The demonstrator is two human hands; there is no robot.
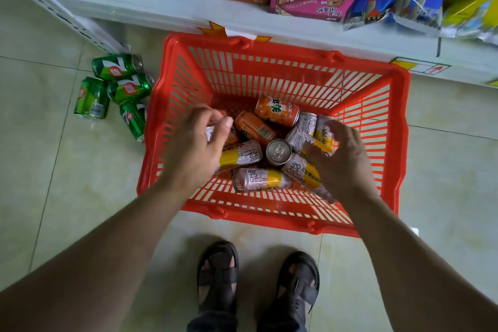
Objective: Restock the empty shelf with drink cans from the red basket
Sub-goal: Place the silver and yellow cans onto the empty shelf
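My left hand point(198, 143) is down in the red basket point(172, 67) at its left side, fingers curled round a can point(209, 132) that is mostly hidden. My right hand point(341, 159) hovers at the right, fingers spread and holding nothing, just over the white-and-yellow cans point(258, 179). Four green cans point(118, 89) lie on the floor left of the basket.

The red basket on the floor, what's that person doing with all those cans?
A person is reaching both hands into the red basket, which holds orange cans and white-and-yellow cans. The left hand seems to grip a can; it is mostly hidden. The right hand hovers open over the pile. Four green cans lie on the floor beside the basket.
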